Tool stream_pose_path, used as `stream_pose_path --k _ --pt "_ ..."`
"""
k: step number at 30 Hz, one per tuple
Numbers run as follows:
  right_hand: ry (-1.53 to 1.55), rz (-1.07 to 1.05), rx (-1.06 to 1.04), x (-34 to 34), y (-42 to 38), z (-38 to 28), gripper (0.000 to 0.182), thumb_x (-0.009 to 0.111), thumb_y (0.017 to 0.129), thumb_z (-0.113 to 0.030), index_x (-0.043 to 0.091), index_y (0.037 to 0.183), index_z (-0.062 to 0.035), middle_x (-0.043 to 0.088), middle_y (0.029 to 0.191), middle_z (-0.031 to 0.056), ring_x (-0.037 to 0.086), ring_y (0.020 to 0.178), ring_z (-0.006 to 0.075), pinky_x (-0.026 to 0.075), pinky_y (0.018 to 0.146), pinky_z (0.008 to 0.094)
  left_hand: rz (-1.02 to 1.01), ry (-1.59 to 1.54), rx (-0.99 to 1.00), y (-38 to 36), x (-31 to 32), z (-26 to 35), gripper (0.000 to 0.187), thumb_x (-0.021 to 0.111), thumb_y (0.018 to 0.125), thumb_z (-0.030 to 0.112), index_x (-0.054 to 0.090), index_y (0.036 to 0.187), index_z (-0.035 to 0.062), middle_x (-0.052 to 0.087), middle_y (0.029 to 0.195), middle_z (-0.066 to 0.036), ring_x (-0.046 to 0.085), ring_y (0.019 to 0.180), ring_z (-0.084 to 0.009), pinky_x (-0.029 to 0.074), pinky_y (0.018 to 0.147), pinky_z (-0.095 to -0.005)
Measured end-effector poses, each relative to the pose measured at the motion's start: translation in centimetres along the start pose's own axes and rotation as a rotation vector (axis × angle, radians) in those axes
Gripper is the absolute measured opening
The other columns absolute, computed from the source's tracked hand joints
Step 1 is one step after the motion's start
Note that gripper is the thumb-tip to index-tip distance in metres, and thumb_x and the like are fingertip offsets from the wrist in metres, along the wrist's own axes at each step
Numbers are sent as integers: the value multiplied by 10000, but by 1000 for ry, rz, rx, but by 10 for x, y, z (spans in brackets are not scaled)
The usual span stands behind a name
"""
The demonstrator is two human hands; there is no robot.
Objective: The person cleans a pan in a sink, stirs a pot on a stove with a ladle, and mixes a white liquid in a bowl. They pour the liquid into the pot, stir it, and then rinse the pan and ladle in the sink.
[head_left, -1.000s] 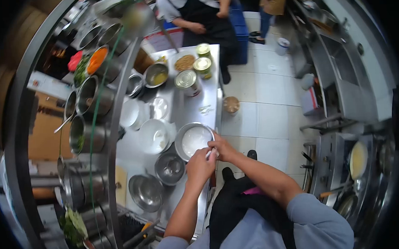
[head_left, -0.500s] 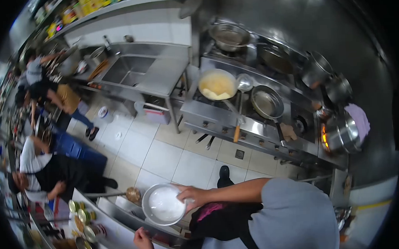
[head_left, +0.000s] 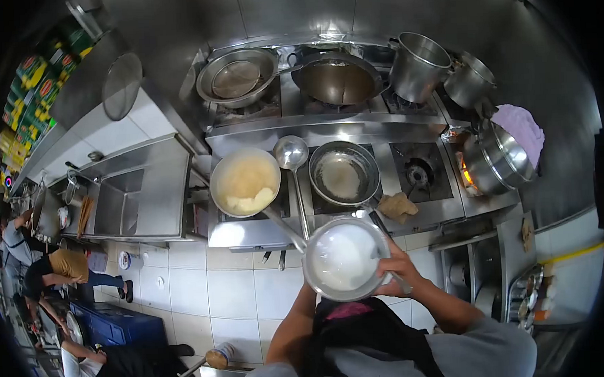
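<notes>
Bowl (head_left: 346,257) of white liquid gripped at rim by right hand (head_left: 401,268); left hand hidden beneath, grip unclear.

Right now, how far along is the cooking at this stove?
Done: the pan of yellow food already sits filled on the steel stove. In hand: the right hand grips a round metal bowl of white liquid. Left: nothing is poured yet; the shallow steel pan looks nearly empty.
</notes>
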State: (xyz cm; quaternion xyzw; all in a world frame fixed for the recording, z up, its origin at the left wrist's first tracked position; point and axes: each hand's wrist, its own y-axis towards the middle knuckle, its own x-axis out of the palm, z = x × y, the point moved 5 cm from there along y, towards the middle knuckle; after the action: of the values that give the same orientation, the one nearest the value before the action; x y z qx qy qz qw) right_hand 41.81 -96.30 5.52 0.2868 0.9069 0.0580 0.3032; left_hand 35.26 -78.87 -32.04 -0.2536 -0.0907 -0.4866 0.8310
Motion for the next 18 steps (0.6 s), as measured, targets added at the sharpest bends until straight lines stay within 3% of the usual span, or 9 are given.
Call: stream_pose_path --k 5,8,9,11,14,18 --pt "-31 248 165 -52 -11 19 472 954 558 -297 556 664 -65 528 1338 306 486 1296 464 413 1034 449 55 -159 -17 60 31 -16 494 622 937 198 411 1362 58 651 1039 -112 650 784 -206 560 671 -354" --pt "-57 344 211 -67 -5 12 483 944 567 -308 549 680 -54 512 1350 290 543 1222 429 431 1013 436 118 -152 -234 28 89 150 449 564 974 225 369 1364 118 635 945 -93 601 635 -192 537 565 -352" --pt "-46 339 207 -68 -2 14 483 944 567 -308 549 680 -54 512 1350 290 543 1222 429 431 1013 436 130 -149 -230 42 86 170 449 564 974 225 369 1364 118 635 945 -93 601 635 -192 537 565 -352" --pt "-32 334 189 -70 6 18 481 951 589 -277 545 690 -39 483 1378 287 555 1224 416 451 997 419 99 -330 -263 63 78 199 267 485 1010 311 420 1188 124 614 867 -83 573 591 -162 508 514 -344" --pt "-77 357 141 -65 29 23 484 950 585 -240 520 681 -40 510 1343 257 565 1195 392 457 980 405 108 -262 -288 65 77 230 315 502 1006 296 396 1247 121 544 745 -51 473 486 -129 440 432 -315" --pt "-164 370 107 -47 72 34 512 953 557 -200 479 665 -41 516 1353 225 562 1191 358 454 974 392 14 -118 -264 19 63 282 354 488 1022 293 380 1297 98 503 695 -37 472 456 -141 429 410 -313"
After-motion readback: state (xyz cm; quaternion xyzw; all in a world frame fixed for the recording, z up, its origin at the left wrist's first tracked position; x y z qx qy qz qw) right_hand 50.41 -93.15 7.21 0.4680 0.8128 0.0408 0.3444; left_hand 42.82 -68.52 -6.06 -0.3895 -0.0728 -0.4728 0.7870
